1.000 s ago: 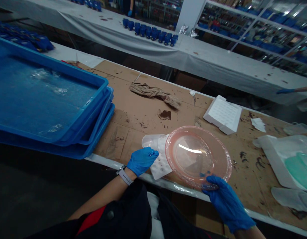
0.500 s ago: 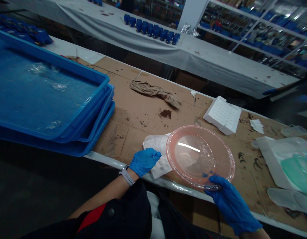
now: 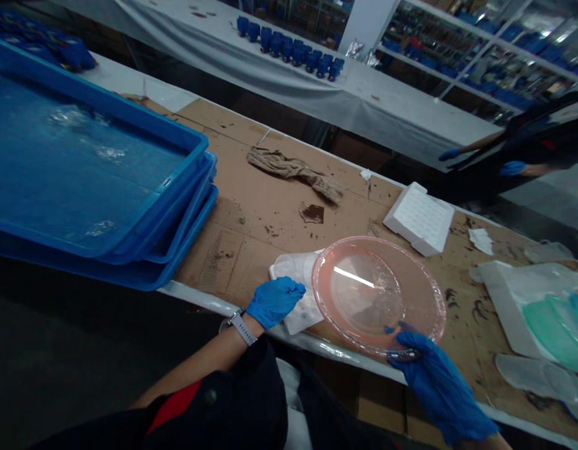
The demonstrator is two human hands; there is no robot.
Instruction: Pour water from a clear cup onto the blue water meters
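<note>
A translucent pink plastic basin (image 3: 415, 294) is tilted over the near edge of the cardboard-covered table. My right hand (image 3: 438, 381), in a blue glove, grips its lower right rim, with the fingers showing through the clear plastic. Left of the basin is my left hand (image 3: 275, 303), also gloved in blue and closed with the fingertips pinched together. Whatever it may hold is too small to make out. Beneath and behind it lie a clear plastic container (image 3: 289, 265) and a white foam tray (image 3: 303, 317), both partly covered by the basin.
Stacked blue trays (image 3: 129, 206) stand on the left. A crumpled brown cloth (image 3: 293, 170) lies at mid-table, with a white foam block (image 3: 422, 219) farther right. At the right edge, a green basin (image 3: 558, 328) sits in a white box. A co-worker's gloved hand (image 3: 512, 168) shows beyond the table.
My hands and the basin hold nearly the same pose. The view has shifted slightly, and the co-worker at the right has come more clearly into sight, with both gloved hands showing.
</note>
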